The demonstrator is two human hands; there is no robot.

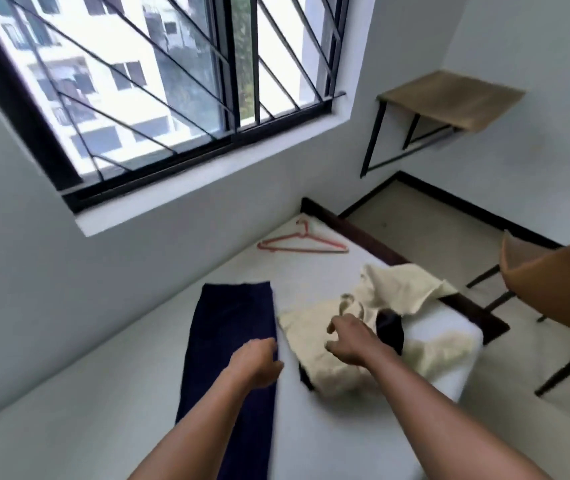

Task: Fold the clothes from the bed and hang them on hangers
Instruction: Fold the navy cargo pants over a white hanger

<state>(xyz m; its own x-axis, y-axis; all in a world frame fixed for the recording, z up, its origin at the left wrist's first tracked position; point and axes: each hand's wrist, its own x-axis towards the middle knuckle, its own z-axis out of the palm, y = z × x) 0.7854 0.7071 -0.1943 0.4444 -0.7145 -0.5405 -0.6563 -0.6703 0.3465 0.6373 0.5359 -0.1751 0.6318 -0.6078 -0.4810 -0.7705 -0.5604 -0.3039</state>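
At centre frame we see folded navy trousers (224, 327) lying lengthwise on the white bed (110, 396). The left hand (257, 362) is over their right edge, and we cannot tell whether it grips. The right hand (349, 337), fingers spread apart, hovers over a crumpled cream garment (397, 289). Pink hangers (302, 244) lie above these.

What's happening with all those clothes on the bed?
A person is working through clothes on the bed. Their left hand is at the edge of a navy garment, which lies flat in a long, neat strip. Their right hand reaches over a crumpled cream garment. The hangers lie unused at the far end of the bed.
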